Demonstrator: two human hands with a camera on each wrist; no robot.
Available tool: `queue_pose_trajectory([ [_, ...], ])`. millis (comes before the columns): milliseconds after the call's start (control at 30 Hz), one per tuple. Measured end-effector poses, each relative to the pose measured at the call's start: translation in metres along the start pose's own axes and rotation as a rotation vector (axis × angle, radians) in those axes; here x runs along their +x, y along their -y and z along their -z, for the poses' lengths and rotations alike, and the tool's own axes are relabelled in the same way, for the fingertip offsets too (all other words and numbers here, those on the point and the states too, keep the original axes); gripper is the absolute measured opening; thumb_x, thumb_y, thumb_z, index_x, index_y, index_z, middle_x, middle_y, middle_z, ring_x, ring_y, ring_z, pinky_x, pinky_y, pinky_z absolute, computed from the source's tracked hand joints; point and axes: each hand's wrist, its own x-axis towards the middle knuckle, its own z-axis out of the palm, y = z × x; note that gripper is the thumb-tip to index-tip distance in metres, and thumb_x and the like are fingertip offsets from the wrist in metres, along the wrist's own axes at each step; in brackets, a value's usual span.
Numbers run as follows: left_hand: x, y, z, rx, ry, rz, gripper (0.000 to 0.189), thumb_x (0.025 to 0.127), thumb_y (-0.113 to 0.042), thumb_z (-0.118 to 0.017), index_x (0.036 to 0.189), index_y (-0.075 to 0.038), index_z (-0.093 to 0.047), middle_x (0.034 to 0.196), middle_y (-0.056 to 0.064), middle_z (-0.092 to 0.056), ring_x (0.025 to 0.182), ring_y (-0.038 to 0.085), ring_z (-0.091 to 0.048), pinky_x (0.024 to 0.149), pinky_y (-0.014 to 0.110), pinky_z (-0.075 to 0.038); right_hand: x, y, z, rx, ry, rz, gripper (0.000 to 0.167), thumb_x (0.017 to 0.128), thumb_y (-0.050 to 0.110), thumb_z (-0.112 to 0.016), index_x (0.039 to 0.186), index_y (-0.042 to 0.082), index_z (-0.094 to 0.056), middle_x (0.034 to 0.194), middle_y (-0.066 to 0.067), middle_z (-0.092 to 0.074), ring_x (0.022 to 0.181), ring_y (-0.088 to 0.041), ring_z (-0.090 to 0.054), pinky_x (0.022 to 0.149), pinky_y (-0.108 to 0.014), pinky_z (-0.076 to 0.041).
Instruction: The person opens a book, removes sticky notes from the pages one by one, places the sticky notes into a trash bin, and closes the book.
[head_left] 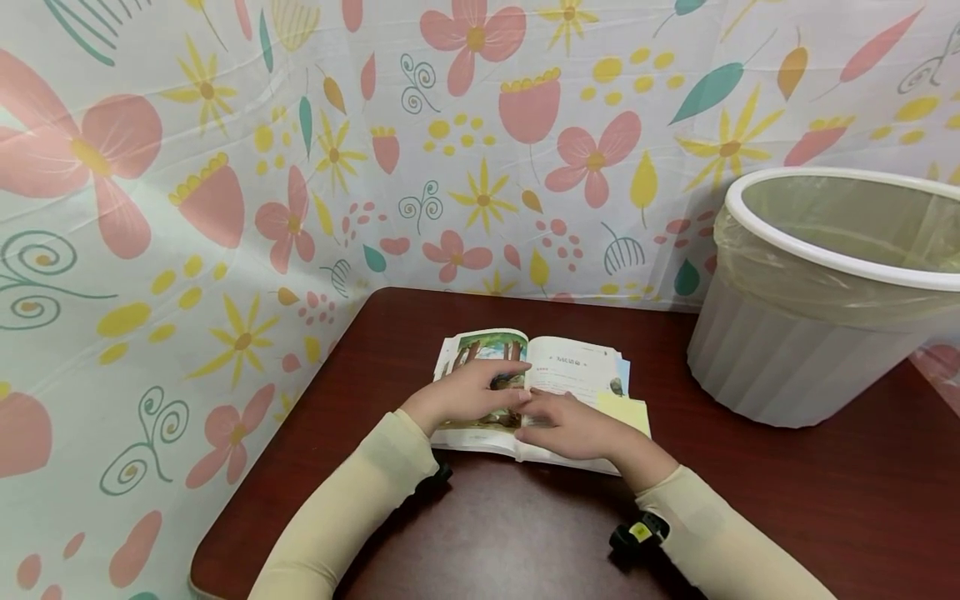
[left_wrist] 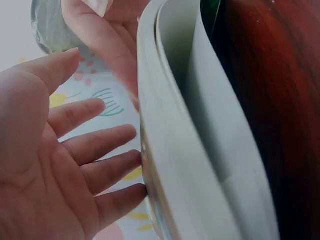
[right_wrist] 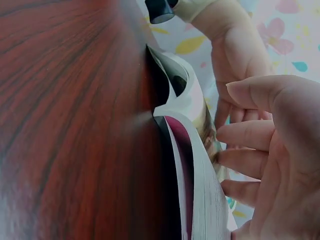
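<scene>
— On the table (head_left: 480, 533), left of the bin (head_left: 772, 358), your open book (head_left: 573, 375) lies beneath both hands. Can its writing be read?
— Your right page carries a Chinese heading; its smaller print is too blurred.
— And your grip?
— Your left hand (head_left: 472, 393) and right hand (head_left: 573, 427) are loose, fingers extended at the pages, partly hiding the forest picture and text.
— Your bin?
— Lined with clear plastic (head_left: 795, 271), its floor hidden, its right side cut off.

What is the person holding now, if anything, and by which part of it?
Nothing is held: the left hand and right hand are over the open book, fingers uncurled.
</scene>
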Motion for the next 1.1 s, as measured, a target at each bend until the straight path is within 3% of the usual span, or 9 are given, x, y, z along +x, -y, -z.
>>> queue_pose_trajectory([
  [100,0.003,-0.003,0.002,0.030,0.025,0.018,0.063,0.103,-0.054,-0.055,0.157,-0.024,-0.046,0.158,-0.006,-0.050,0.148,0.015,-0.045,0.118,0.044,-0.042,-0.007,-0.003,0.004,0.025,0.013,0.010,0.042,0.105,0.031,-0.058,0.142,0.012,-0.064,0.151,-0.010,-0.057,0.154,-0.045,-0.032,0.115,-0.081,-0.015],
  [333,0.017,-0.013,0.011,0.117,0.113,0.035,0.066,0.103,-0.058,-0.051,0.158,-0.021,-0.044,0.160,-0.003,-0.047,0.150,0.018,-0.042,0.119,0.043,-0.041,-0.028,-0.013,0.012,0.017,-0.024,-0.010,0.052,0.107,0.035,-0.056,0.152,0.009,-0.052,0.163,-0.013,-0.042,0.155,-0.038,-0.033,0.117,-0.061,-0.037],
  [533,0.031,-0.021,0.020,0.167,0.182,0.071,0.067,0.103,-0.058,-0.051,0.159,-0.022,-0.043,0.152,0.005,-0.056,0.135,0.018,-0.058,0.109,0.042,-0.049,-0.047,-0.023,0.018,0.019,-0.076,-0.015,0.055,0.106,0.040,-0.056,0.152,0.010,-0.052,0.165,-0.014,-0.039,0.153,-0.038,-0.036,0.115,-0.055,-0.043],
  [700,0.046,-0.027,0.026,0.213,0.229,0.101,0.066,0.103,-0.057,-0.053,0.157,-0.021,-0.045,0.145,0.004,-0.061,0.125,0.014,-0.063,0.105,0.038,-0.052,-0.058,-0.032,0.021,0.035,-0.113,-0.036,0.052,0.106,0.040,-0.056,0.152,0.014,-0.053,0.163,-0.010,-0.043,0.152,-0.035,-0.038,0.115,-0.045,-0.044],
  [933,0.072,-0.035,0.031,0.319,0.263,0.180,0.064,0.100,-0.060,-0.055,0.152,-0.023,-0.052,0.158,-0.001,-0.050,0.142,0.019,-0.052,0.113,0.042,-0.046,-0.063,-0.041,0.029,0.045,-0.131,-0.067,0.051,0.106,0.036,-0.057,0.151,0.013,-0.054,0.160,-0.013,-0.047,0.150,-0.037,-0.041,0.114,-0.047,-0.045],
  [1100,0.094,-0.038,0.031,0.296,0.278,0.207,0.065,0.100,-0.061,-0.056,0.152,-0.023,-0.052,0.161,-0.002,-0.046,0.148,0.022,-0.044,0.117,0.044,-0.043,-0.067,-0.047,0.037,0.006,-0.137,-0.086,0.048,0.106,0.034,-0.058,0.149,0.012,-0.057,0.149,-0.010,-0.059,0.135,-0.028,-0.056,0.103,-0.040,-0.051],
])
